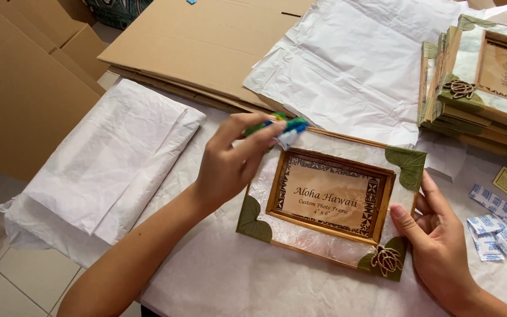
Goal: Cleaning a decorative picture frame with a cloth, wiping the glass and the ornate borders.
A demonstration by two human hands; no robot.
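1. Your left hand [230, 161] has its grip closed around a small green, blue and white object [283, 128], pinched between thumb and fingers; it is blurred, so you cannot tell what kind of thing it is.
2. That hand hovers over the upper left corner of the photo frame [331, 199], with the object just above the frame's top edge.
3. Your right hand [435, 240] steadies the frame at its right side: the thumb lies on the front near the lower right corner and the fingers curl behind the edge, so the grip is closed on the frame.
4. The frame lies flat on white paper on the tabletop [218, 282], slightly turned, with green leaf pieces at the corners and a small woven turtle [387, 260] at the lower right, just beside your thumb.
5. A folded bundle of white paper [112, 158] lies to the left, well apart from the frame.
6. Flattened cardboard [206, 47] and crumpled white sheets [353, 64] lie beyond it.
7. A stack of similar frames [476, 88] stands at the upper right.
8. Small blue-and-white sachets [500, 235] lie near your right hand.
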